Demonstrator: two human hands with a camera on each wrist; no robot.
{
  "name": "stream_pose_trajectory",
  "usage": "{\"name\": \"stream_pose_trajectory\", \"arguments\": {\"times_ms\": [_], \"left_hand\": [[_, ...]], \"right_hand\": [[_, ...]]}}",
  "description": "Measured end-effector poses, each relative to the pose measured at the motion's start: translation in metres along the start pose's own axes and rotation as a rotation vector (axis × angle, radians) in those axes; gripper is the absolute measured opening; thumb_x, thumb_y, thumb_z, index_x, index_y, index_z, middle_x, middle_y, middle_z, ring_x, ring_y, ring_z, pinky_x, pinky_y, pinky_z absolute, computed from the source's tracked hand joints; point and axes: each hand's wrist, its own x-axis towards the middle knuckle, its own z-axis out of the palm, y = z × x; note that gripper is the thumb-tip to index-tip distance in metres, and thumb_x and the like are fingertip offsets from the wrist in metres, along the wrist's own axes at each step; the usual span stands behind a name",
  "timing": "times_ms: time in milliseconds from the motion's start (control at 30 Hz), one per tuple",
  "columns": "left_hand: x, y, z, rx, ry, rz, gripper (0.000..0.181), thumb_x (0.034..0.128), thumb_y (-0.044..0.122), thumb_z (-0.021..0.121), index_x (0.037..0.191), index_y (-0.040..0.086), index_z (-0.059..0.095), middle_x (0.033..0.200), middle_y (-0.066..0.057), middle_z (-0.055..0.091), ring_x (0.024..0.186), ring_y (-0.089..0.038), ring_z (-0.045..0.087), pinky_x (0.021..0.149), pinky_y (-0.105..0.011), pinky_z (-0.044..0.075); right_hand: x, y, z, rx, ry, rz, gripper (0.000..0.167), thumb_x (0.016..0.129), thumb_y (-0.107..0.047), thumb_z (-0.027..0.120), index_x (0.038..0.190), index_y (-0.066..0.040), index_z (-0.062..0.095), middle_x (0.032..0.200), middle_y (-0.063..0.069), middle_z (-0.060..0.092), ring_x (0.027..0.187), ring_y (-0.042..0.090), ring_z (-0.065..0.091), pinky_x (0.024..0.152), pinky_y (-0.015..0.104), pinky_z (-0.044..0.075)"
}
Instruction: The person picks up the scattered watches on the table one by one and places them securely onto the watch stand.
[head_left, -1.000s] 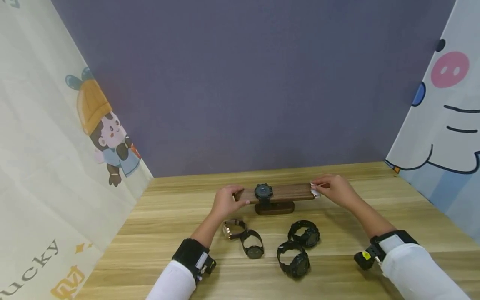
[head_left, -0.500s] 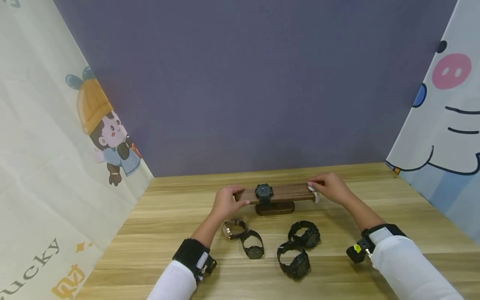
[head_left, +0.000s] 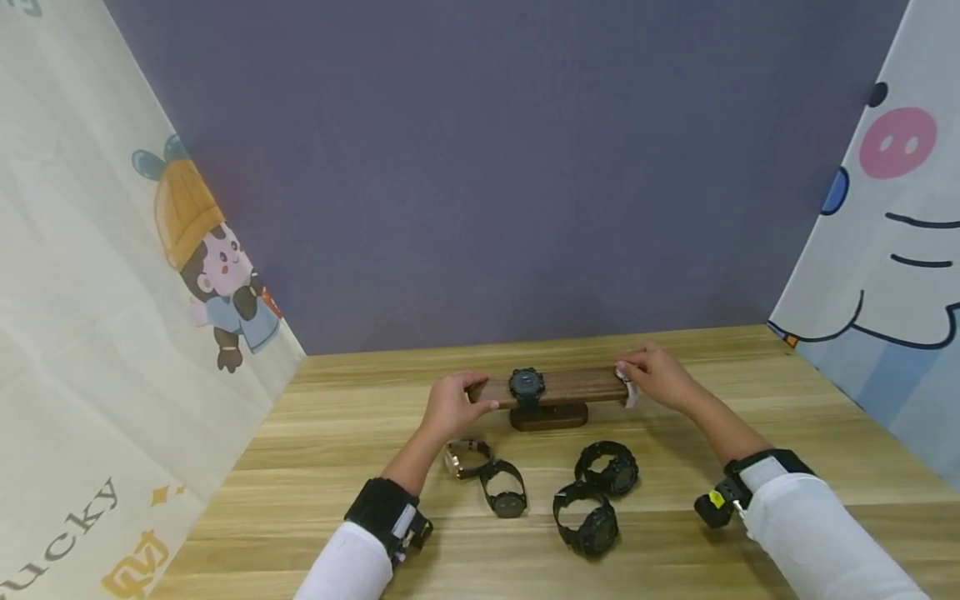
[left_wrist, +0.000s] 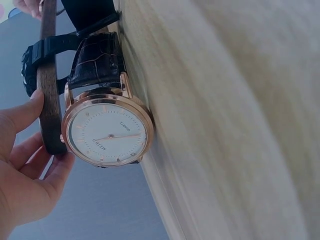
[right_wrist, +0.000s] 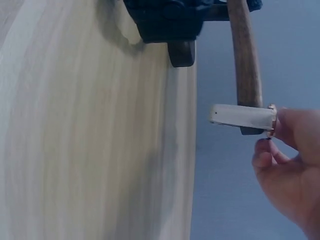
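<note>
A dark wooden watch stand (head_left: 573,386) has a long bar on a short base, with a black watch (head_left: 527,383) strapped around the bar left of its middle. My left hand (head_left: 450,403) grips the bar's left end, thumb in front. At the right end, a watch with a white strap (right_wrist: 242,116) loops around the bar. My right hand (head_left: 660,379) pinches this watch at its rose-gold case, whose dial is hidden from the right wrist view. In the left wrist view, a rose-gold watch (left_wrist: 110,134) with a dark leather strap shows its white dial close up.
On the wooden table (head_left: 300,500), in front of the stand, lie a slim black watch (head_left: 507,493) and two chunky black watches (head_left: 609,468). Behind the table rises a grey-blue panel (head_left: 480,183). Printed cloths hang at both sides.
My right hand has moved slightly left, bringing the white-strapped watch from the bar's right tip onto it, strap now hanging below. The left hand stays on the bar.
</note>
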Motion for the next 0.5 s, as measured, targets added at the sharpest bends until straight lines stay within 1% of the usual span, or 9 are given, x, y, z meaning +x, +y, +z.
{"name": "stream_pose_trajectory", "arguments": {"times_ms": [33, 133, 200, 267, 400, 500], "left_hand": [[0.000, 0.000, 0.000, -0.001, 0.000, 0.000, 0.046, 0.0824, 0.022, 0.081, 0.121, 0.001, 0.068, 0.123, -0.016, 0.065, 0.113, -0.032, 0.061, 0.089, -0.042, 0.054], [-0.001, 0.001, 0.000, -0.003, 0.003, -0.001, 0.045, 0.0821, 0.021, 0.081, 0.120, 0.001, 0.068, 0.122, -0.015, 0.065, 0.111, -0.031, 0.061, 0.087, -0.041, 0.054], [-0.001, 0.002, 0.000, -0.006, 0.003, -0.005, 0.045, 0.0820, 0.021, 0.081, 0.120, 0.001, 0.068, 0.121, -0.015, 0.065, 0.110, -0.031, 0.062, 0.087, -0.041, 0.055], [-0.001, 0.003, 0.000, -0.006, 0.002, -0.008, 0.045, 0.0818, 0.021, 0.081, 0.120, 0.001, 0.068, 0.121, -0.015, 0.065, 0.110, -0.031, 0.062, 0.087, -0.041, 0.055], [-0.001, 0.005, 0.000, -0.014, 0.000, -0.012, 0.045, 0.0813, 0.020, 0.081, 0.120, 0.000, 0.068, 0.121, -0.016, 0.065, 0.111, -0.032, 0.061, 0.087, -0.042, 0.054], [0.001, 0.004, 0.001, -0.016, 0.003, -0.024, 0.045, 0.0811, 0.021, 0.082, 0.119, 0.002, 0.069, 0.121, -0.016, 0.065, 0.111, -0.032, 0.061, 0.087, -0.041, 0.054]], "right_hand": [[-0.001, 0.000, -0.002, 0.016, -0.021, 0.011, 0.032, 0.102, -0.013, 0.052, 0.123, 0.010, 0.062, 0.102, 0.019, 0.054, 0.073, 0.022, 0.044, 0.056, 0.032, 0.039], [-0.004, -0.002, -0.008, 0.048, -0.067, 0.014, 0.035, 0.103, -0.014, 0.049, 0.127, 0.010, 0.059, 0.110, 0.023, 0.055, 0.077, 0.025, 0.050, 0.058, 0.033, 0.042], [-0.006, -0.001, -0.012, 0.061, -0.085, 0.012, 0.036, 0.102, -0.013, 0.052, 0.129, 0.009, 0.057, 0.115, 0.025, 0.054, 0.082, 0.027, 0.055, 0.061, 0.034, 0.045], [-0.009, 0.000, -0.015, 0.062, -0.092, -0.005, 0.037, 0.097, -0.010, 0.059, 0.129, 0.008, 0.058, 0.118, 0.025, 0.056, 0.088, 0.025, 0.057, 0.064, 0.034, 0.048], [-0.012, 0.004, -0.018, 0.044, -0.107, -0.038, 0.046, 0.087, -0.005, 0.071, 0.129, 0.008, 0.059, 0.111, 0.019, 0.058, 0.079, 0.019, 0.055, 0.061, 0.032, 0.049], [-0.014, 0.006, -0.020, 0.002, -0.108, -0.062, 0.049, 0.084, -0.006, 0.075, 0.128, 0.008, 0.059, 0.107, 0.015, 0.059, 0.078, 0.017, 0.054, 0.060, 0.031, 0.048]]}}
